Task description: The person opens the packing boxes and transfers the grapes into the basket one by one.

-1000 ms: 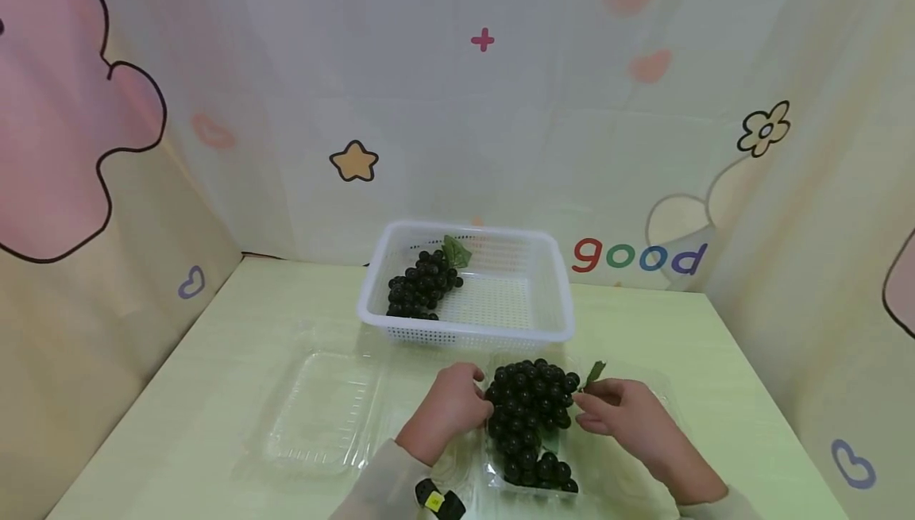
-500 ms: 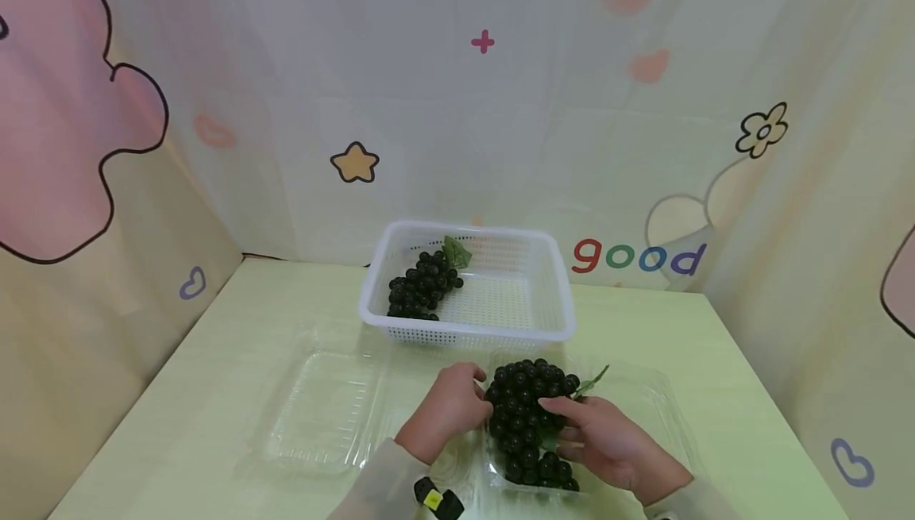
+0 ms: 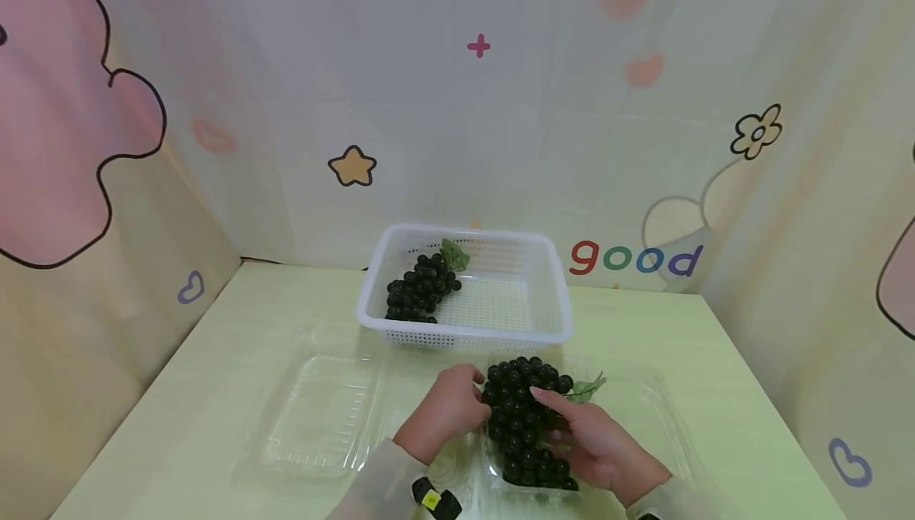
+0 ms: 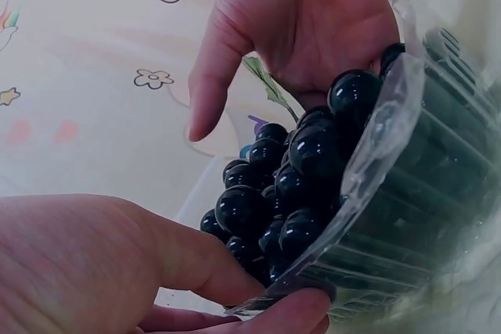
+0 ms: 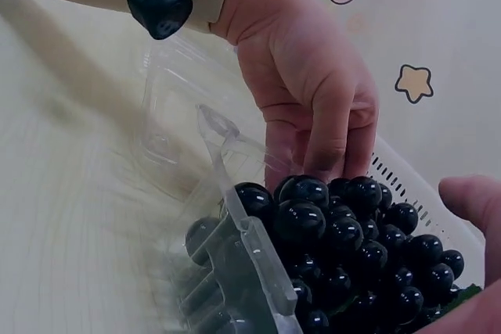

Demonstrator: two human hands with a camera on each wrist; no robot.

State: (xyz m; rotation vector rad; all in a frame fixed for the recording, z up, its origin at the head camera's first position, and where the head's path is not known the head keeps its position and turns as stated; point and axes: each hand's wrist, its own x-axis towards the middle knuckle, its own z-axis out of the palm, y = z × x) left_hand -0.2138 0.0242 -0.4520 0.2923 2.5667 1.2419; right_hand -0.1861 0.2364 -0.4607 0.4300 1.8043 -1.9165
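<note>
A bunch of dark, shiny grapes (image 3: 516, 409) lies in a clear plastic clamshell box (image 4: 391, 127), heaped above its rim. My left hand (image 3: 452, 402) pinches the box's left rim between thumb and fingers, close against the grapes. At the right side is my right hand (image 3: 599, 442), its thumb straight and reaching over the bunch in the head view. In the left wrist view that thumb stands apart from the grapes, while the other fingertips are hidden behind fruit and box. A green leaf (image 3: 588, 389) sticks out beyond the right thumb.
Behind the box stands a white perforated basket (image 3: 472, 333) with another dark grape bunch (image 3: 423, 288) in its left part. A second clear plastic box (image 3: 318, 409) lies to the left. Thin clear plastic (image 3: 668, 417) spreads on the table right of the right hand.
My right hand has let go of the leafy stem and moved left and down, its thumb now over the grapes. The leaf has swung lower. My left hand stays at the rim.
</note>
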